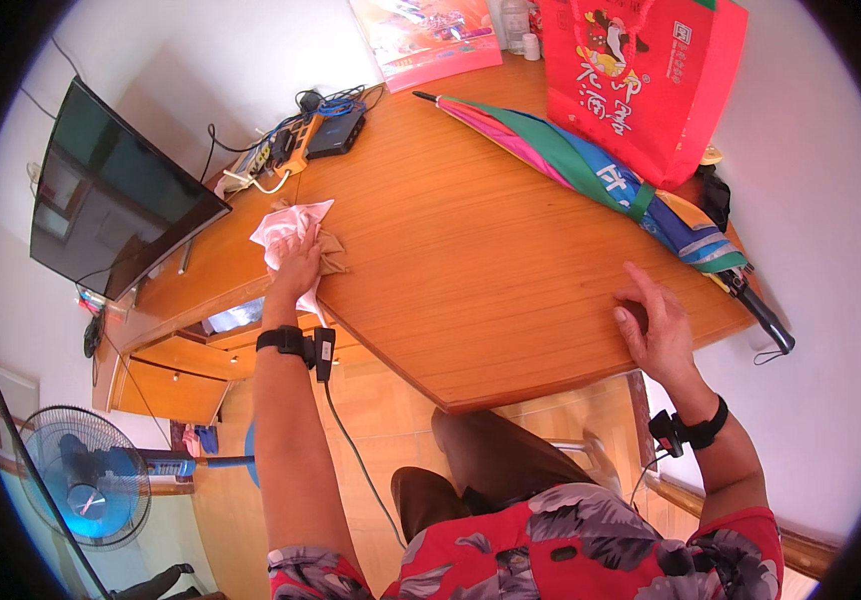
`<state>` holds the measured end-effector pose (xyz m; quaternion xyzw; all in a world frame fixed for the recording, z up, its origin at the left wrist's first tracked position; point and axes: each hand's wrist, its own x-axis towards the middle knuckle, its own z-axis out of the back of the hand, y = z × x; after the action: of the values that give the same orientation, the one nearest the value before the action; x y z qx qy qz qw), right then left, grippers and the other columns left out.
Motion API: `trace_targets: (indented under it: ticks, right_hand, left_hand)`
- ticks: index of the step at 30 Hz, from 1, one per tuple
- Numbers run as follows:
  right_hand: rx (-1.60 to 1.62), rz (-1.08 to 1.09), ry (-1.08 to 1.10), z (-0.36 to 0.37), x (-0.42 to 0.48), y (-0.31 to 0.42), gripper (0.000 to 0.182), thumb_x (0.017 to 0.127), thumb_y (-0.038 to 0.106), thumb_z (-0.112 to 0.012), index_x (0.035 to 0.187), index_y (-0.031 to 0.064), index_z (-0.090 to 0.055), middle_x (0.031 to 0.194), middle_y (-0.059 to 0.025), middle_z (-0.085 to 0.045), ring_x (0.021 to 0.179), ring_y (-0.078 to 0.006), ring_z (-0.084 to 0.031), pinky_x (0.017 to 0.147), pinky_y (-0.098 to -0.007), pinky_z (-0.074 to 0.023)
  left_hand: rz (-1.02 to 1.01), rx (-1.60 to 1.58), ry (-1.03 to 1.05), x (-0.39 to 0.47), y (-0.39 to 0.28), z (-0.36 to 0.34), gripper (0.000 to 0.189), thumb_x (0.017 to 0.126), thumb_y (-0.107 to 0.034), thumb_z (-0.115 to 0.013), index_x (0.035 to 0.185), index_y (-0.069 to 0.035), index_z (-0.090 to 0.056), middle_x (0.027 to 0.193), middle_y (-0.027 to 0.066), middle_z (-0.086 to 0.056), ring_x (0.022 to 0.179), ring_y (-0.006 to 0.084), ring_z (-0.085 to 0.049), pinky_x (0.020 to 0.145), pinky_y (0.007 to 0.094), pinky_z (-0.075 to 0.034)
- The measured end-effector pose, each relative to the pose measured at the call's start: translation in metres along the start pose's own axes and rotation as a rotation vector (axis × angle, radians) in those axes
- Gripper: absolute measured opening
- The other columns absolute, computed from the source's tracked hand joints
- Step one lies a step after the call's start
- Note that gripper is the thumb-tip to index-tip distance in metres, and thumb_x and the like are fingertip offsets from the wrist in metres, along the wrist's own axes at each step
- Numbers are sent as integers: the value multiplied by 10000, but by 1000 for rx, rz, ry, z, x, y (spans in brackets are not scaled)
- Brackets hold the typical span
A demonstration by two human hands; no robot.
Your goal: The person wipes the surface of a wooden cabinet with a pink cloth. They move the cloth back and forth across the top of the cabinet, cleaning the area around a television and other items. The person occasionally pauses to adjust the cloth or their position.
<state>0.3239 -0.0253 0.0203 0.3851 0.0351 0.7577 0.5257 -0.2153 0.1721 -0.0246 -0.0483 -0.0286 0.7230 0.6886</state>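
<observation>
My left hand (298,262) lies over a crumpled pink cloth (291,223) at the left part of the wooden desk (430,247). Part of the cloth hangs past the desk's front edge, and the palm hides its middle. Beside the fingers shows a tan piece of fabric (333,251); whether it belongs to the same cloth I cannot tell. At the right, my right hand (655,326) holds nothing, fingers apart, over the desk near its front edge. Just beyond it lies a folded multicoloured umbrella (588,165), its black handle (768,319) jutting past the desk's right edge.
A red paper bag (625,82) stands behind the umbrella. Along the wall are a pink box (430,41), a black set-top box (336,133), an orange power strip (303,142) with tangled cables, and a television (122,195). A standing fan (85,480) is at the lower left.
</observation>
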Motion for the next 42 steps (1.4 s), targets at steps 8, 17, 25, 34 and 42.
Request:
trace_targets:
  ticks: [8, 17, 25, 34, 42]
  right_hand:
    - [-44, 61, 26, 2, 3, 5, 565, 812, 157, -657, 1322, 63, -434, 881, -106, -648, 857, -299, -597, 775, -392, -475]
    - [-21, 50, 12, 5, 1, 2, 504, 823, 136, -640, 1289, 73, -458, 899, -113, -649, 847, -309, -604, 768, -401, -477]
    - [79, 38, 9, 4, 1, 2, 469, 842, 95, -611, 1281, 35, -456, 896, -106, -658, 854, -300, -620, 809, -394, -474]
    - [35, 83, -9, 3, -1, -2, 462, 841, 106, -621, 1270, 32, -464, 892, -114, -659, 842, -296, -626, 771, -390, -487]
    - [73, 112, -108, 0, -2, -3, 484, 829, 130, -637, 1277, 77, -461, 845, -110, -656, 775, -304, -628, 696, -402, -498]
  left_hand:
    - [-472, 12, 15, -24, -115, 15, 422, 966, -209, -328, 1364, -90, -401, 1408, 164, -378, 1312, 368, -297, 1086, 442, -219]
    - [-1183, 48, -172, -133, -292, -3, 438, 877, -203, -521, 1306, -128, -475, 1444, 117, -340, 1338, 320, -304, 1091, 455, -244]
    - [-899, -551, -202, -190, -288, 40, 404, 851, -160, -555, 1252, -120, -526, 1298, 188, -458, 1203, 368, -437, 985, 453, -359]
    - [-231, -226, -95, -182, -302, 43, 416, 840, -342, -621, 1144, -62, -580, 1102, 209, -546, 949, 371, -585, 809, 441, -484]
    - [-244, -1213, 49, -156, -309, 19, 405, 793, -152, -612, 1155, -29, -478, 1066, 150, -543, 1007, 261, -579, 846, 363, -481]
